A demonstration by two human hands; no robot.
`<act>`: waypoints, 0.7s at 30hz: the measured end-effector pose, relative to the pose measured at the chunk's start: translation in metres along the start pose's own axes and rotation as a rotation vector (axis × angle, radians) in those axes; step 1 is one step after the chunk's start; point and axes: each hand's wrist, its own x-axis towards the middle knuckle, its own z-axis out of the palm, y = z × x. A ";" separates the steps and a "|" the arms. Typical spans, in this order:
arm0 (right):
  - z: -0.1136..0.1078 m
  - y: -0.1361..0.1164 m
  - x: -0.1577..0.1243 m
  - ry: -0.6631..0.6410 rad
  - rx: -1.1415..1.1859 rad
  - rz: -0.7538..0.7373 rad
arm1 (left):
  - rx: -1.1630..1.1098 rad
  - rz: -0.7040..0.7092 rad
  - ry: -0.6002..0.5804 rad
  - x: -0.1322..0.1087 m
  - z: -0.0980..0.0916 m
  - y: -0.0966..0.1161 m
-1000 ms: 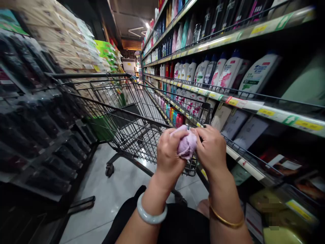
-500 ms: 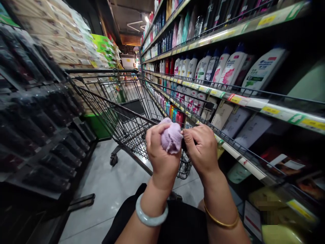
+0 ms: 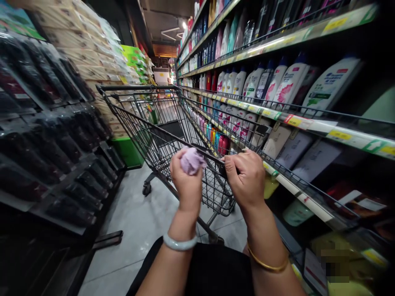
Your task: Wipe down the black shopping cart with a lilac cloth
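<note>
My left hand (image 3: 185, 181) is closed around a crumpled lilac cloth (image 3: 191, 160), held just over the near edge of a black wire shopping cart (image 3: 148, 135). A pale jade bangle sits on that wrist. My right hand (image 3: 245, 174), with a gold bangle on the wrist, grips the cart's handle (image 3: 224, 169) at its near right end. The two hands are apart, with a gap of cart wire between them. The cart's basket looks empty.
Shelves of shampoo bottles (image 3: 277, 88) with yellow price tags run along the right, close to the cart. Dark packaged goods (image 3: 52, 144) fill racks on the left. A green crate (image 3: 128, 152) stands on the grey floor (image 3: 138, 222) ahead; stacked cartons line the far left.
My right hand has let go of the lilac cloth and closed on the cart handle. My left hand has carried the cloth leftward. The cart has shifted to the right in view.
</note>
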 end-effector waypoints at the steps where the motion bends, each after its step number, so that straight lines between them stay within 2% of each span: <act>1: 0.001 -0.001 0.000 0.004 -0.010 -0.002 | 0.009 0.090 -0.028 -0.010 0.003 0.011; 3: 0.002 -0.001 0.000 0.004 -0.023 0.000 | 0.009 0.228 -0.058 -0.026 0.008 0.032; 5: 0.003 0.000 0.000 0.003 -0.028 0.005 | -0.018 0.324 -0.106 -0.034 0.009 0.043; 8: 0.004 0.001 0.001 0.017 -0.028 0.009 | 0.011 0.369 -0.127 -0.023 0.003 0.032; 10: 0.005 0.001 0.001 0.030 -0.028 0.008 | 0.055 0.266 -0.040 -0.007 -0.003 0.012; 13: 0.007 0.000 0.001 0.044 -0.028 0.000 | -0.005 0.012 0.121 0.014 -0.011 -0.014; 15: 0.008 -0.001 0.000 0.048 -0.023 -0.004 | -0.057 -0.025 0.153 0.016 -0.012 -0.018; 17: 0.008 -0.002 0.000 0.046 -0.019 -0.007 | -0.046 0.060 0.135 0.010 -0.010 -0.011; 21: 0.008 -0.003 0.000 0.031 -0.022 -0.014 | 0.088 0.330 0.090 -0.008 -0.005 0.015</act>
